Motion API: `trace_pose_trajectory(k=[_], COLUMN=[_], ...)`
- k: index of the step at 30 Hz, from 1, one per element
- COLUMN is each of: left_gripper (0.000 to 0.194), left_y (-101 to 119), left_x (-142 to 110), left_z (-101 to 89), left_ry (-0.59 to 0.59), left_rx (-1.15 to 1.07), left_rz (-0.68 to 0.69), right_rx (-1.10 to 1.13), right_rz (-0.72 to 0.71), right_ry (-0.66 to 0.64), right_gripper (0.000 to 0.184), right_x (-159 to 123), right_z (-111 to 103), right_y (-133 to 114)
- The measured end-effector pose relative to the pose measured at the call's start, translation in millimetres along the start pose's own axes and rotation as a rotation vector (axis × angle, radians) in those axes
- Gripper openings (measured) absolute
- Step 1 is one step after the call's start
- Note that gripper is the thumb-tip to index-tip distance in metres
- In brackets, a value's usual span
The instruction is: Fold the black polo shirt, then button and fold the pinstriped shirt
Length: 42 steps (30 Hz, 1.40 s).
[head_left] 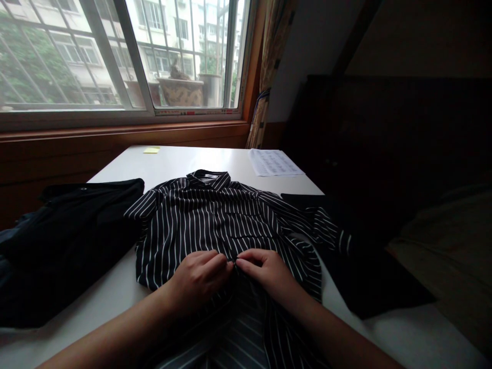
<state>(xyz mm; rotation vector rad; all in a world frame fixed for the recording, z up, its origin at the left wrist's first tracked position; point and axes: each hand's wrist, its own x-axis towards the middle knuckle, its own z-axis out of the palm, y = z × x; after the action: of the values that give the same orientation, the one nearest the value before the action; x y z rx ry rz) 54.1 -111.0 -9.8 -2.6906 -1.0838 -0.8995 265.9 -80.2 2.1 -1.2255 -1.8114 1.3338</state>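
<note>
A black shirt with white stripes (pixel 200 215) lies front up on the white table, its collar toward the window. Its left-hand sleeve shows short, while the other sleeve stretches out to the right. My left hand (pixel 203 277) is closed on the shirt's front placket at the middle. Right beside it, my right hand (pixel 267 269) pinches the same placket between thumb and forefinger. The fingertips of both hands nearly meet; any button between them is too small and dark to make out. Below the hands the shirt front spreads apart in folds toward me.
Dark folded trousers (pixel 84 230) lie on the left of the white table (pixel 177 159). A black flat piece (pixel 384 282) hangs at the right edge. Printed sheets (pixel 274 163) and a yellow sticky note (pixel 151 149) rest near the far edge, below the window.
</note>
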Motion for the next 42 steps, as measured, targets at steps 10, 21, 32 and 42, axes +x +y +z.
trace_pose_trajectory(k=[10, 21, 32, 42], left_gripper=[0.024, 0.022, 0.025, 0.016], left_y=[-1.4, -1.0, -2.4, -4.8], left_x=[-3.1, -2.8, -0.3, -2.1], left_z=[2.8, 2.7, -1.0, -2.0], left_ry=[-0.002, 0.008, 0.043, -0.007], left_rx=[-0.018, 0.05, 0.11, 0.117], left_rz=[-0.037, 0.026, 0.058, 0.086], right_rx=[0.053, 0.09, 0.109, 0.091], right_rz=[-0.003, 0.002, 0.01, -0.004], right_ry=[-0.043, -0.101, -0.122, -0.101], right_gripper=[0.021, 0.036, 0.027, 0.023], right_x=[1.0, 1.5, 1.0, 1.2], right_z=[-3.0, -4.3, -4.1, -2.7], right_y=[1.0, 4.7, 1.2, 4.3])
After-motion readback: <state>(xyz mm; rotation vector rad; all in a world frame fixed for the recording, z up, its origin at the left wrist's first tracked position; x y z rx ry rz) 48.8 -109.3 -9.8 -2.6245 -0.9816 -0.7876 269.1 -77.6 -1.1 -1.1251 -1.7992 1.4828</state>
